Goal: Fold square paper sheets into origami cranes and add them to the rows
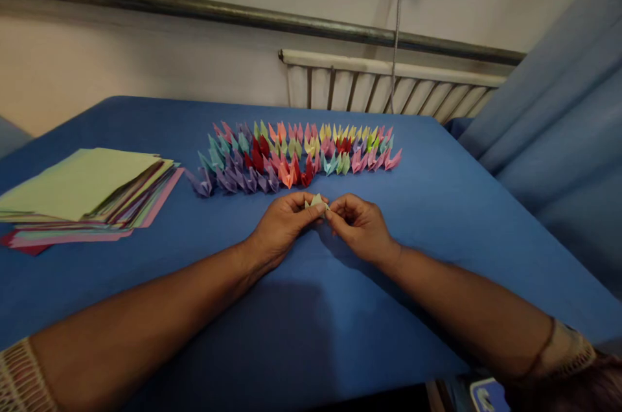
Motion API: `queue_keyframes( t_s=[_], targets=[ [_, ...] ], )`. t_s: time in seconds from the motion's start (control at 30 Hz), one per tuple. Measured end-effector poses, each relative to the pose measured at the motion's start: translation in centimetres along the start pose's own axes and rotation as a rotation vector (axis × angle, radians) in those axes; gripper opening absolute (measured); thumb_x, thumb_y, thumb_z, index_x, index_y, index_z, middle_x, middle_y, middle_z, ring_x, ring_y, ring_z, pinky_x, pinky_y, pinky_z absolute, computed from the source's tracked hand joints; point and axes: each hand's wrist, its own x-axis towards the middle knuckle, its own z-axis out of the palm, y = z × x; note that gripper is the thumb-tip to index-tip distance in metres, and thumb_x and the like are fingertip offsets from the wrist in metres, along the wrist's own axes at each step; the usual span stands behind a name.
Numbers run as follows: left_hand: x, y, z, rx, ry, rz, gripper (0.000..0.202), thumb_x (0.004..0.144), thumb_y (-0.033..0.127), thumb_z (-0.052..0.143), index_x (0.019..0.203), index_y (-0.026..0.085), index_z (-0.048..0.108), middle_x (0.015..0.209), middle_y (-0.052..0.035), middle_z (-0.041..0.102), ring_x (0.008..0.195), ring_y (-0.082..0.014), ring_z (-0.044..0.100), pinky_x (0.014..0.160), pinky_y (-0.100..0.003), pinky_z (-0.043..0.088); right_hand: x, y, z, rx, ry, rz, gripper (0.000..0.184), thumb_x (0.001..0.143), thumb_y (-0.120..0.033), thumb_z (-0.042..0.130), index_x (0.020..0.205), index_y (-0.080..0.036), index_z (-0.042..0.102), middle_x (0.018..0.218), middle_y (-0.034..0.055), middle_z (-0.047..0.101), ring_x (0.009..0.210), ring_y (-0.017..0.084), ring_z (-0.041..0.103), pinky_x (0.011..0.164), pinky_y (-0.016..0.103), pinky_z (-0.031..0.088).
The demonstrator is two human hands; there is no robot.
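1. Reference: clock directions are taken from the folded paper [317,200], with 12 o'clock toward the far wall.
2. Folded paper: pale yellow-green, held between the two hands just short of the crane rows. A pointed peak shows above the left thumb.
3. Left hand [282,225]: at 8 o'clock, clamped on the paper, thumb across the near face, fingers behind it.
4. Right hand [363,227]: at 4 o'clock, thumb and forefinger pinched together on the paper's 3 o'clock end; remaining fingers curled.
5. Paper cranes [311,147]: standing in several close rows, spread from 10 to 2 o'clock. Purple ones gather at the near 10 o'clock end, pink at the near 2 o'clock end; red, coral, teal, green and yellow also noted.
6. Paper stack [82,182]: at 9 o'clock, well apart from the hands; loose-edged, pale green sheet uppermost, a red corner protruding at its near edge.
7. Table cover [461,217]: blue, beneath all items.
8. Surroundings: metal pipe [204,9] along the wall, radiator [393,65] at 1 o'clock, blue curtain [558,120] between 2 and 3 o'clock.
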Motion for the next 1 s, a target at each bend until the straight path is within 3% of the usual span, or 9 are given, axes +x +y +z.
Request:
queue_keyframes(
  t_s=[0.17, 0.37, 0.6, 0.8, 1.0],
  targets=[
    [0.03, -0.02, -0.16, 0.007, -0.021, 0.005, 0.018, 0.071, 0.027, 0.075, 0.068, 0.014, 0.063, 0.08, -0.0012, 0.063, 0.073, -0.012, 0.058, 0.074, -0.027, 0.046, -0.02, -0.22, -0.05, 0.055, -0.049, -0.008, 0.015, 0.086, -0.033, 0.06, 0.081, -0.019, 0.059, 0.066, -0.0023, 0.061, 0.055, 0.009, 0.054, 0.052, 0.022, 0.044],
    [0.04, 0.05, -0.08, 0.009, -0.011, -0.015, 0.015, 0.07, 0.026, 0.076, 0.07, 0.014, 0.066, 0.079, -0.0009, 0.064, 0.071, -0.0106, 0.057, 0.07, -0.024, 0.046, -0.05, -0.37, -0.29, -0.041, -0.011, -0.097, 0.009, 0.086, -0.024, 0.058, 0.079, -0.019, 0.058, 0.062, -0.0036, 0.059, 0.053, 0.008, 0.053, 0.052, 0.021, 0.042],
    [-0.09, 0.11, -0.05, -0.051, -0.051, 0.011, 0.017, 0.07, 0.025, 0.078, 0.075, 0.015, 0.067, 0.085, -0.0008, 0.066, 0.076, -0.0108, 0.06, 0.076, -0.024, 0.047, -0.16, -0.23, -0.43, -0.099, -0.011, -0.149, 0.007, 0.088, -0.025, 0.058, 0.083, -0.02, 0.06, 0.069, -0.0013, 0.064, 0.058, 0.009, 0.057, 0.055, 0.021, 0.045],
    [-0.08, 0.19, -0.28, -0.119, -0.05, -0.079, 0.018, 0.072, 0.028, 0.078, 0.077, 0.015, 0.067, 0.079, 0.0004, 0.064, 0.074, -0.0094, 0.06, 0.071, -0.021, 0.049, -0.02, -0.09, -0.3, -0.032, -0.023, -0.118, 0.005, 0.086, -0.025, 0.06, 0.087, -0.02, 0.061, 0.069, -0.0022, 0.064, 0.056, 0.009, 0.058, 0.055, 0.021, 0.046],
    [-0.23, 0.27, -0.2, -0.132, -0.045, -0.086, 0.02, 0.068, 0.027, 0.081, 0.078, 0.016, 0.068, 0.081, 0.0006, 0.065, 0.072, -0.0094, 0.06, 0.069, -0.021, 0.05, -0.13, -0.41, -0.43, -0.081, 0.014, -0.15, 0.007, 0.087, -0.025, 0.058, 0.084, -0.02, 0.06, 0.069, -0.0023, 0.064, 0.057, 0.009, 0.058, 0.056, 0.022, 0.046]
  ],
)
